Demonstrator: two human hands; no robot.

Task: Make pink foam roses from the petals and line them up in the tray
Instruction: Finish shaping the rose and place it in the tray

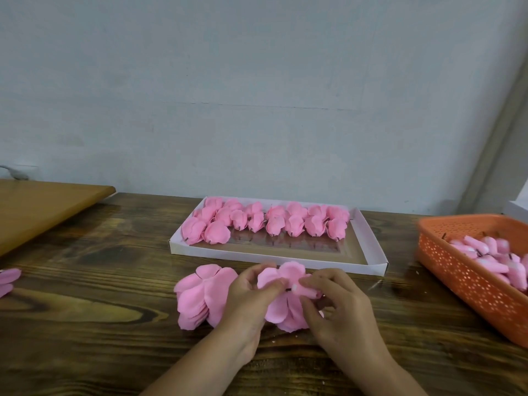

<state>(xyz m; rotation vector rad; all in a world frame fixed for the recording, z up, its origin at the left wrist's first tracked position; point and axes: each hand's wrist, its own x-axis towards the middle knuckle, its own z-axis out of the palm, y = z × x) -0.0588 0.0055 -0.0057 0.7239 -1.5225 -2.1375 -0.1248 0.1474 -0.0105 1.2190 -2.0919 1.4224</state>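
While my left hand [251,292] pinches the petal layer [281,302] and my right hand [334,301] grips the bud [307,290], I should push its stem straight through the centre, toward 9 o'clock.

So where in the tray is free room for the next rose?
The near half of the white tray, between the rose rows and its front wall, is bare. The far half is crowded. On the table, wood lies bare left of the petal pile.

You see matt, soft pink foam petals [200,295], a glossy dark-grained wooden table [85,324], a perforated orange plastic basket [463,278], and a seemingly white card tray [368,238].
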